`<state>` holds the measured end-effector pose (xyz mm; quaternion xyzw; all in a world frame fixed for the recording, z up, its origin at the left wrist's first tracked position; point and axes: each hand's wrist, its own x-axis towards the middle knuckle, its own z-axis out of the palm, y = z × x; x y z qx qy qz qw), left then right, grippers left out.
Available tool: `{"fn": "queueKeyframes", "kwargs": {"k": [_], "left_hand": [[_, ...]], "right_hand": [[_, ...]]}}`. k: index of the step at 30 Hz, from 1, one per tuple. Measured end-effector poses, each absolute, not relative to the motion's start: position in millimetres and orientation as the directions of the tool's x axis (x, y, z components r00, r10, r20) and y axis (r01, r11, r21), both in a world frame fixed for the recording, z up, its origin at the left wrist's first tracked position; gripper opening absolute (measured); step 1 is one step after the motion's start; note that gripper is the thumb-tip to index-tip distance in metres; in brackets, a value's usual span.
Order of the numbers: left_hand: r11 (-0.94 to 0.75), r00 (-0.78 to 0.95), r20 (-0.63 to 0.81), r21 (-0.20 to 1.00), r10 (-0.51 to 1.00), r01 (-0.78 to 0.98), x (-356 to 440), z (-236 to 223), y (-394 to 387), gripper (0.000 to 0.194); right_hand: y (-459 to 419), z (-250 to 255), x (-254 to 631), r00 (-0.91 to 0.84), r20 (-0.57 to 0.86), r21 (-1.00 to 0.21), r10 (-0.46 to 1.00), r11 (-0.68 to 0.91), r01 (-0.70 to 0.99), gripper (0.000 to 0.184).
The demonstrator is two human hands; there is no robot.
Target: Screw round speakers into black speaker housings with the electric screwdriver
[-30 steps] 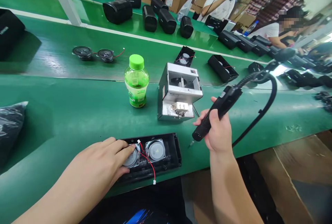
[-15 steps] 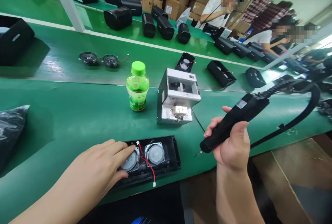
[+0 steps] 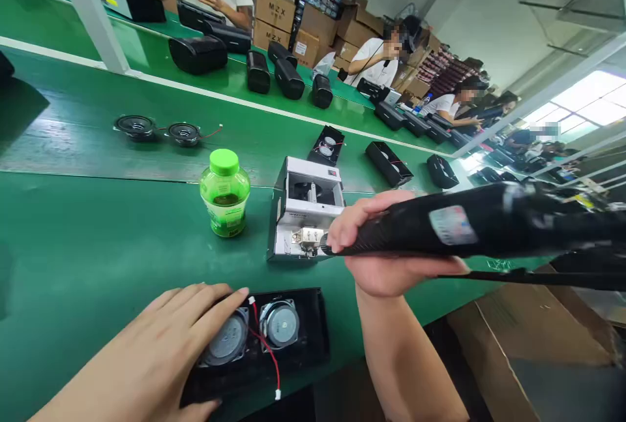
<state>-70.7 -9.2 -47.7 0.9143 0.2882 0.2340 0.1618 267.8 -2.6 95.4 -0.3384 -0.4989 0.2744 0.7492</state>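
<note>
My left hand (image 3: 171, 337) holds down a black speaker housing (image 3: 310, 337) at its left end, fingers across the far side and thumb at the near side. Two round speakers lie face-down in the housing; the left speaker (image 3: 229, 340) is partly under my fingers, while the right speaker (image 3: 281, 324) shows fully. A red wire (image 3: 271, 357) with white plugs crosses between them. My right hand (image 3: 381, 246) is wrapped round a black electric screwdriver (image 3: 415, 223), its front end at the metal outlet of a silver screw feeder (image 3: 313, 213). The driver's bit is hidden from me.
Left of the feeder stands a green-capped bottle (image 3: 225, 194). Beyond it lie a wired speaker pair (image 3: 161, 132) and open housings (image 3: 388, 164). Black speaker boxes (image 3: 288, 76) line the far bench, where several people sit. A cardboard box (image 3: 513, 331) is at lower right.
My right hand has carried the electric screwdriver left and tilted it nearly level, to the screw feeder. My left hand stays on the housing. The view has turned.
</note>
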Motion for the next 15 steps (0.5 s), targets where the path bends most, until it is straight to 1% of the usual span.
{"fn": "queueKeyframes", "kwargs": {"k": [3,6,7,8,9,10,13,14,15], "left_hand": [[-0.807,0.755,0.338,0.424,0.562,0.411,-57,-41,0,0.133],[-0.791,0.758,0.312,0.454,0.573,0.411,-58,-40,4,0.147],[-0.787,0.752,0.316,0.458,0.578,0.413,-60,-41,4,0.148],[-0.788,0.745,0.327,0.453,0.581,0.416,-61,-42,3,0.144],[-0.789,0.736,0.339,0.444,0.586,0.424,-61,-42,2,0.134],[-0.789,0.724,0.352,0.432,0.593,0.437,-60,-42,0,0.117],[-0.813,0.707,0.412,0.386,0.574,0.436,-45,-36,-8,0.058],[-0.828,0.706,0.439,0.369,0.556,0.422,-37,-32,-12,0.044],[-0.845,0.709,0.463,0.348,0.531,0.406,-27,-27,-14,0.035]], "right_hand": [[7,86,265,0.310,0.528,-0.809,0.791,0.579,-0.099,0.079],[12,77,263,0.341,0.555,-0.794,0.759,0.606,-0.056,0.084],[13,74,263,0.349,0.565,-0.789,0.748,0.613,-0.036,0.086],[12,72,262,0.355,0.569,-0.788,0.742,0.615,-0.022,0.088],[10,71,262,0.360,0.567,-0.791,0.741,0.612,-0.014,0.089],[5,71,262,0.367,0.559,-0.795,0.744,0.606,-0.016,0.090],[-21,81,264,0.413,0.520,-0.806,0.748,0.590,-0.053,0.079],[-32,87,265,0.418,0.509,-0.810,0.752,0.583,-0.064,0.074],[-44,92,266,0.423,0.497,-0.816,0.758,0.574,-0.069,0.070]]}}
